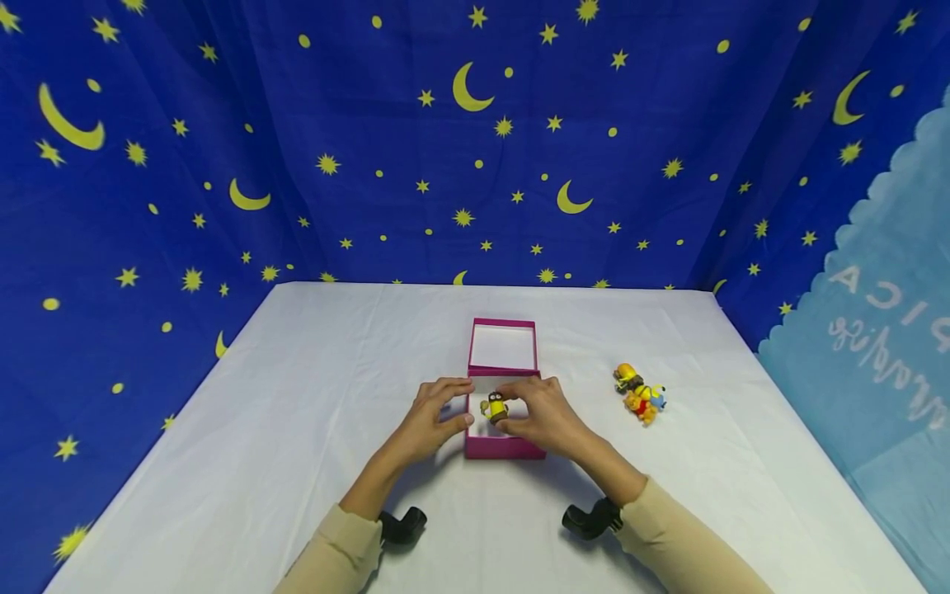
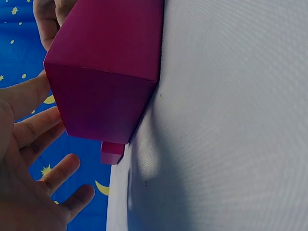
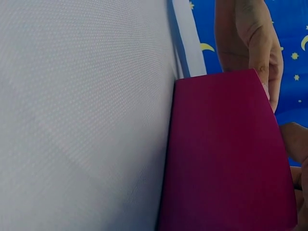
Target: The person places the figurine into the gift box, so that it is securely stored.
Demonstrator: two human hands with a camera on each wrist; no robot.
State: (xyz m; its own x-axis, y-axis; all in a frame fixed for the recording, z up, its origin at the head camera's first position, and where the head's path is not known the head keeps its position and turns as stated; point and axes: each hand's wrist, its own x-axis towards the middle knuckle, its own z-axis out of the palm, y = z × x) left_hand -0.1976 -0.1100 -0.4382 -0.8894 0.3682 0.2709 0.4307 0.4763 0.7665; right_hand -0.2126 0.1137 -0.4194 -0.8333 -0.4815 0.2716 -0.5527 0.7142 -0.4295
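The right hand pinched the toy at the box's mouth; the left hand, fingers spread, touched its side. A light pinch and steady box seemed wise.

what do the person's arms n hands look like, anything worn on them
The left hand and right hand are bare, with no gloves or rings showing. The left sleeve and right sleeve are plain beige, ending short of the wrists. By each cuff sits a rounded, bent black attachment; no cables or markings are visible on them.
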